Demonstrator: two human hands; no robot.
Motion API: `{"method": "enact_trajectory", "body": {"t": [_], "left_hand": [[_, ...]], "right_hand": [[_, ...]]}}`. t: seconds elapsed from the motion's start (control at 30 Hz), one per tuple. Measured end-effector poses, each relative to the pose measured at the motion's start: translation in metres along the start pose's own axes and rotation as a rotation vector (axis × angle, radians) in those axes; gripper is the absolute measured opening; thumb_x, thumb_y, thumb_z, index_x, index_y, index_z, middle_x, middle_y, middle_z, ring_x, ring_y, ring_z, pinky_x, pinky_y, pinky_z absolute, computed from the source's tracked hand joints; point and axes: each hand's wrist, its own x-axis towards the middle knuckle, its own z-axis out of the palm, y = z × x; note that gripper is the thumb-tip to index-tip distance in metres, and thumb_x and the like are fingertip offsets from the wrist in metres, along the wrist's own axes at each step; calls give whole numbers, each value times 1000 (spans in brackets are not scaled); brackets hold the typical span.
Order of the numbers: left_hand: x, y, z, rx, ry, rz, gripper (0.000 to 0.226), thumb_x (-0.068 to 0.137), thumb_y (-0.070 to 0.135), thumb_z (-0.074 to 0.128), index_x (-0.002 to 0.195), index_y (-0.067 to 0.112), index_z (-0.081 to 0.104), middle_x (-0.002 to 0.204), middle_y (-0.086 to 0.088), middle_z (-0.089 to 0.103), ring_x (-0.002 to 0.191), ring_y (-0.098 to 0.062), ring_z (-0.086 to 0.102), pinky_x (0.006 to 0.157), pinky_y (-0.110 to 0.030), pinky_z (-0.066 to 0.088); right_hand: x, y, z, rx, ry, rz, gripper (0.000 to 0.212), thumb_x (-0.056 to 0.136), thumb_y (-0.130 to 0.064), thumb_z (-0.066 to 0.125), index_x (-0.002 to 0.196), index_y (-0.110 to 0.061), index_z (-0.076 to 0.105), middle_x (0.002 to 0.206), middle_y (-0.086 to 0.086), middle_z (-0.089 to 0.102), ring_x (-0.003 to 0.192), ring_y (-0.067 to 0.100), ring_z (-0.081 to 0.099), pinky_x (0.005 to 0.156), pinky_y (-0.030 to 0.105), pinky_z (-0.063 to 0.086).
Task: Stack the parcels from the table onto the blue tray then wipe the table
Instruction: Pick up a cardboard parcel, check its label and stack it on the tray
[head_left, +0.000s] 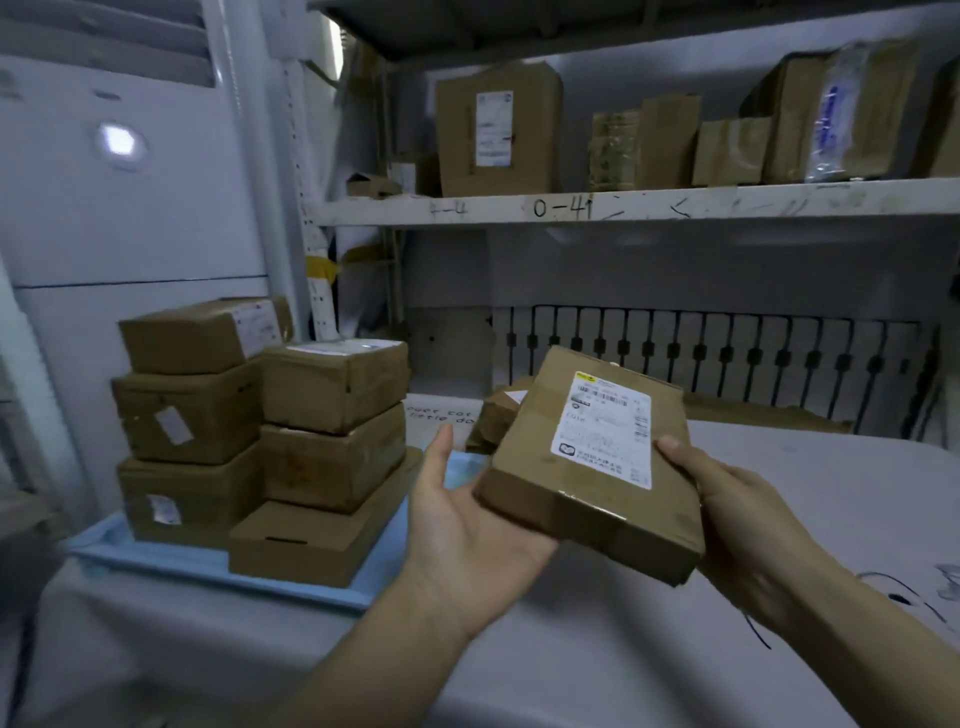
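Observation:
A flat brown parcel (592, 467) with a white shipping label is held tilted above the white table (779, 519). My left hand (462, 525) supports its lower left corner from beneath, palm up. My right hand (737, 519) grips its right edge. The blue tray (171, 564) lies at the table's left end and carries two stacks of brown parcels (260, 426), three high each. Another brown parcel (498, 410) lies on the table behind the held one, mostly hidden by it.
A tall white appliance (130, 182) stands behind the tray at left. A shelf (623, 205) marked "0-41" holds several cardboard boxes above the table. A black railing (727, 358) runs along the table's back edge. Black scribbles (904, 597) mark the tabletop at right.

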Motion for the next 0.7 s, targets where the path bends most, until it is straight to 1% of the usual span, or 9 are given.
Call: {"method": "enact_trajectory", "body": {"t": [0.07, 0.13, 0.2, 0.27, 0.4, 0.47, 0.5, 0.57, 0.7], "left_hand": [[-3, 7, 12, -63, 8, 54, 74, 87, 65, 50, 124, 2, 65, 123, -29, 64, 115, -48, 60, 109, -56, 37], [-6, 24, 20, -81, 13, 107, 75, 88, 64, 50, 124, 0, 64, 122, -31, 64, 118, -48, 58, 108, -57, 37], [-7, 46, 28, -86, 10, 151, 75, 88, 62, 49, 123, -2, 64, 120, -31, 65, 118, -47, 58, 108, -56, 37], [-10, 71, 33, -72, -3, 198, 75, 88, 62, 48, 123, -3, 64, 118, -31, 65, 117, -46, 58, 107, -56, 38], [-15, 124, 38, -58, 23, 284, 75, 88, 63, 50, 125, -1, 61, 117, -33, 65, 116, -48, 58, 108, -57, 38], [-17, 149, 37, -46, 67, 338, 72, 87, 62, 52, 127, 2, 58, 116, -33, 65, 113, -50, 59, 105, -59, 40], [-16, 161, 36, -34, 97, 367, 69, 88, 60, 52, 128, 4, 58, 116, -32, 66, 112, -50, 59, 103, -59, 42], [-15, 186, 32, 0, 182, 437, 59, 91, 54, 52, 129, 9, 57, 115, -30, 67, 109, -48, 61, 98, -58, 47], [-9, 226, 16, 160, 421, 592, 44, 95, 43, 57, 131, 18, 55, 113, -21, 70, 103, -37, 67, 98, -51, 51]], "right_hand": [[3, -7, 17, 37, -14, -3, 29, 96, -28, 60, 116, -9, 65, 98, 9, 78, 82, 22, 77, 63, 33, 62], [7, -13, 38, 45, -37, -11, 29, 96, -32, 59, 118, -14, 65, 99, 8, 78, 85, 26, 76, 75, 42, 61], [13, -21, 61, 45, -47, -2, 30, 95, -38, 59, 117, -19, 66, 102, 11, 77, 97, 33, 73, 89, 54, 55], [18, -30, 89, 45, -71, 8, 31, 95, -41, 58, 113, -17, 67, 104, 16, 76, 96, 35, 70, 77, 50, 57], [36, -46, 147, 91, -121, 19, 29, 95, -33, 61, 106, -7, 68, 91, 19, 76, 64, 30, 70, 55, 38, 57], [46, -51, 173, 88, -140, 21, 29, 97, -29, 59, 110, -4, 66, 83, 18, 76, 54, 26, 70, 44, 32, 56], [52, -52, 187, 80, -148, 19, 30, 98, -28, 58, 114, -3, 64, 88, 19, 75, 56, 25, 70, 41, 29, 54], [64, -50, 212, 56, -160, 11, 29, 99, -24, 56, 119, -3, 61, 98, 21, 73, 66, 26, 70, 41, 27, 53], [93, -39, 250, 28, -172, -4, 28, 99, -21, 55, 121, -5, 58, 98, 19, 74, 80, 29, 73, 59, 36, 57]]}}
